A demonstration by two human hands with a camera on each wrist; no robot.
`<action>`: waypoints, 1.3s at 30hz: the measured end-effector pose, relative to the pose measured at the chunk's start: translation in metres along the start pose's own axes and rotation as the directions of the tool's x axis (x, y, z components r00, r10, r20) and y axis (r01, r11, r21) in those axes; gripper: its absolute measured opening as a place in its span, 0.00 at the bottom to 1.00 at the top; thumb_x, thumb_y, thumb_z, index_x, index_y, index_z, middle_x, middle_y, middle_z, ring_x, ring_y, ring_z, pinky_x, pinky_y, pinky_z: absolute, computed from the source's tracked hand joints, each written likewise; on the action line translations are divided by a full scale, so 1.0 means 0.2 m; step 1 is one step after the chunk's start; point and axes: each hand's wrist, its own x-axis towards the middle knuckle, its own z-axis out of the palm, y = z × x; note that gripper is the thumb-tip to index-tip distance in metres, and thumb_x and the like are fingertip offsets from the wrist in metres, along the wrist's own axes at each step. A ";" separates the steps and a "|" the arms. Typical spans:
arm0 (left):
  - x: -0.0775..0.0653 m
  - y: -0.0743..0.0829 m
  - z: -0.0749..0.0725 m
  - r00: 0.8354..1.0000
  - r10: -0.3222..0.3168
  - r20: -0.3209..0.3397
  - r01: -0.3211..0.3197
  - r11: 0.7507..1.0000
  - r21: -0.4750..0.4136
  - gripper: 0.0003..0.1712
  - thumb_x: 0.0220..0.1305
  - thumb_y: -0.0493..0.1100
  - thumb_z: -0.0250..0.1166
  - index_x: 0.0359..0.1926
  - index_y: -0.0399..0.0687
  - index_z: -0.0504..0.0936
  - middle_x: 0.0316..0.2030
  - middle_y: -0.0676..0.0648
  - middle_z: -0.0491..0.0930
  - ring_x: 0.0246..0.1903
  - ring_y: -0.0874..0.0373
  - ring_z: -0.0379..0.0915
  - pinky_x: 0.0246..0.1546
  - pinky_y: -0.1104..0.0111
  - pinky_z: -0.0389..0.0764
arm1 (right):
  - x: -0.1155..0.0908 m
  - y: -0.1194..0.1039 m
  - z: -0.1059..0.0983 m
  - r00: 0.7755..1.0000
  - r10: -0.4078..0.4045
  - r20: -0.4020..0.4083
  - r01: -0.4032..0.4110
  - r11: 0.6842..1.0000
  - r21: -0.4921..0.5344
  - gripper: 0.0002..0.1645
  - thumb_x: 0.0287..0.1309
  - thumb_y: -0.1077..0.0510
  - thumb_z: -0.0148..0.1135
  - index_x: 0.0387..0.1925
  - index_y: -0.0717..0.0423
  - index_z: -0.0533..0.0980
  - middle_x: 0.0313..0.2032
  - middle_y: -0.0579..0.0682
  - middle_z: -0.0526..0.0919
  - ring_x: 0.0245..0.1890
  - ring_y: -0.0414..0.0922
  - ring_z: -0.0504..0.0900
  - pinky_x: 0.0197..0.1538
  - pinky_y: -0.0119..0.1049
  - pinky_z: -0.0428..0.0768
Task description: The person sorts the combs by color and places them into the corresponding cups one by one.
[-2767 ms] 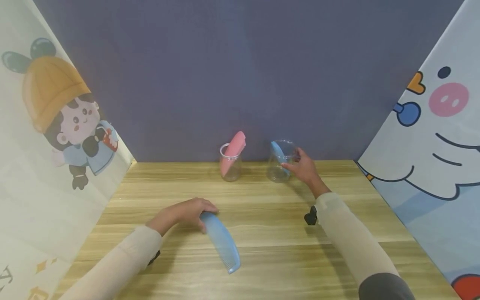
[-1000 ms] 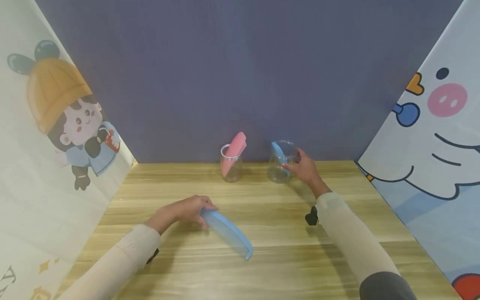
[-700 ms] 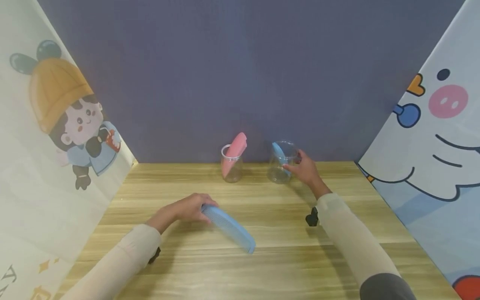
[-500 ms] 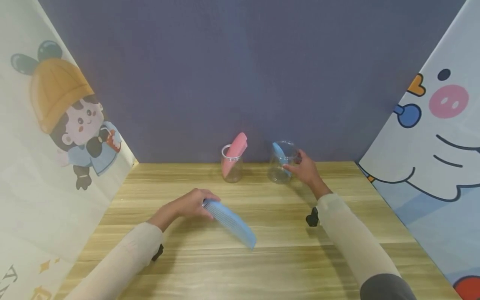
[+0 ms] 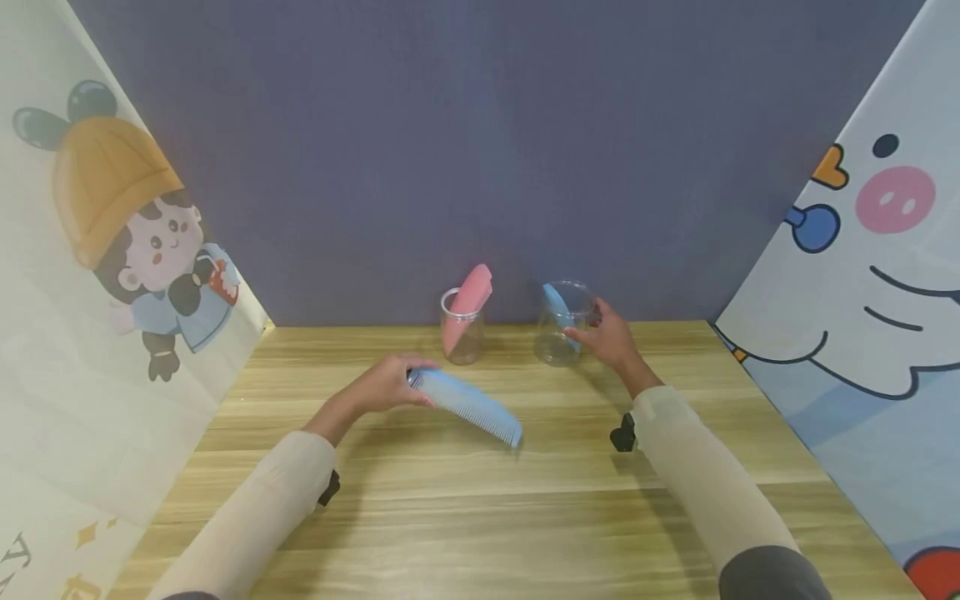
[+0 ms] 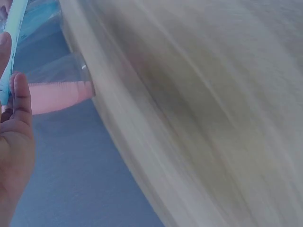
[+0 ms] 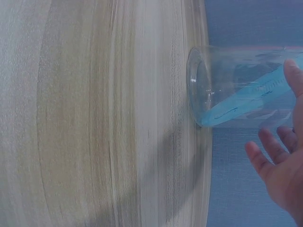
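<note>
My left hand [image 5: 384, 383] pinches one end of a light blue comb [image 5: 474, 406], which slants out to the right over the table with its teeth facing down and toward me. Only the edge of this blue comb [image 6: 13, 45] shows in the left wrist view. My right hand [image 5: 609, 337] holds the right side of a clear cup [image 5: 553, 354], thumb on its near wall. Inside leans a second blue comb [image 7: 246, 101], tilted against the wall. Left of it stands another clear cup [image 5: 467, 348] with a pink comb [image 5: 469, 302] sticking out above its rim.
Both cups stand at the back of the wood-grain table [image 5: 480, 517], close to a dark grey-blue back panel [image 5: 480, 150]. White panels with cartoon prints, a left panel [image 5: 45, 400] and a right panel [image 5: 885, 333], flank the table.
My left hand has moved the blue comb forward, toward the cups, and turned it from pointing toward me to pointing rightward. The right hand and both cups have stayed in place.
</note>
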 end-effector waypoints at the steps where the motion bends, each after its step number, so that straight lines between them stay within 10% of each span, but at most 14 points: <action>1: 0.01 0.00 -0.01 1.000 -0.006 -0.003 0.005 1.000 -0.008 0.37 0.51 0.45 0.81 0.61 0.38 0.81 0.55 0.39 0.84 0.44 0.55 0.79 0.44 0.66 0.83 | 0.00 0.00 0.00 1.000 -0.005 0.000 0.005 1.000 -0.006 0.59 0.60 0.46 0.72 0.80 0.59 0.49 0.75 0.65 0.63 0.69 0.65 0.71 0.64 0.60 0.79; 21: 0.30 0.22 -0.13 0.962 -0.025 -0.270 0.038 0.998 0.044 0.39 0.47 0.47 0.84 0.61 0.41 0.82 0.54 0.37 0.84 0.42 0.50 0.78 0.40 0.62 0.80 | 0.00 0.00 -0.01 1.000 0.008 0.014 -0.007 1.000 -0.019 0.60 0.61 0.45 0.71 0.80 0.61 0.46 0.76 0.66 0.60 0.70 0.65 0.69 0.67 0.61 0.76; 39: 0.57 0.49 -0.14 0.929 -0.151 -0.337 0.145 0.989 -0.041 0.39 0.56 0.56 0.78 0.66 0.50 0.78 0.65 0.44 0.78 0.57 0.45 0.76 0.60 0.53 0.79 | -0.01 -0.01 -0.01 0.998 0.059 0.038 -0.059 0.998 0.000 0.65 0.59 0.41 0.72 0.82 0.55 0.42 0.78 0.61 0.57 0.73 0.62 0.66 0.69 0.61 0.73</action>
